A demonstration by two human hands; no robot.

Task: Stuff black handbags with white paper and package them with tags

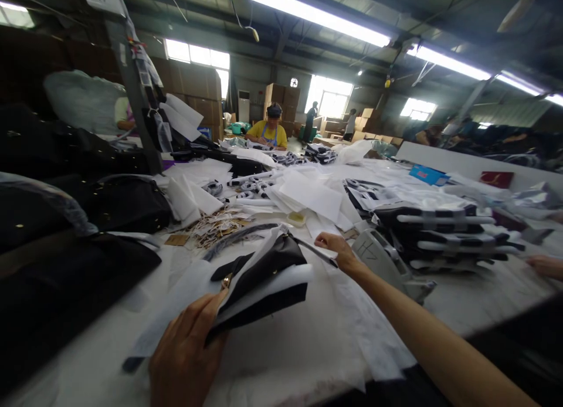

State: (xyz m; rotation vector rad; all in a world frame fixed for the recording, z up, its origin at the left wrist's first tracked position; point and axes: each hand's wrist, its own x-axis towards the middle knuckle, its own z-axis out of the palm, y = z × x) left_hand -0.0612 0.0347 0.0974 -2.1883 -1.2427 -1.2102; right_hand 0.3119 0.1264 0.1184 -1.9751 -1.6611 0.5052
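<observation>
Left hand [189,342]: fingers close together, pinching the near-left edge of the black bag [281,255] by its gold-coloured clasp [226,280].
Right hand [336,247]: fingers curled inward at a thin strip [310,246] beyond the bag; cannot tell whether they grip it.
Black bag: tilted above the white-covered table [308,348], between the hands, tag pile [220,228] behind.
</observation>
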